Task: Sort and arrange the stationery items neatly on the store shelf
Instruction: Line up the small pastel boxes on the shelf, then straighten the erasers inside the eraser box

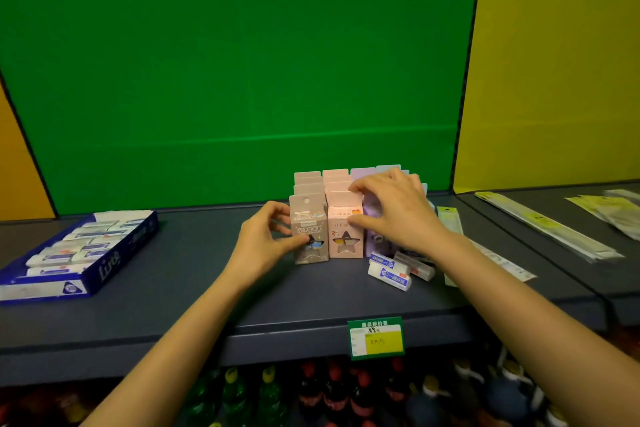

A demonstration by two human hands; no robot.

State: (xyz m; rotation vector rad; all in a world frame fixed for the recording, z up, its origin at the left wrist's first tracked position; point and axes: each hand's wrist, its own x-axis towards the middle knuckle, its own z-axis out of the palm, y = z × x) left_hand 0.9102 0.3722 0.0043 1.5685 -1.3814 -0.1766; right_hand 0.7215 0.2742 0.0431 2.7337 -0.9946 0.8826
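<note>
On shelf (173,288), left hand (263,236) round grey box (309,218); right hand (398,208), pink box (337,217)

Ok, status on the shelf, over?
Left hand grips taupe box. Right hand pinches pink box. Loose erasers lie front right of the boxes.

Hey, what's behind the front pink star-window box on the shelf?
Behind the front pink box, more pink boxes stand in a row, only their top flaps showing. The right hand covers part of the row.
</note>
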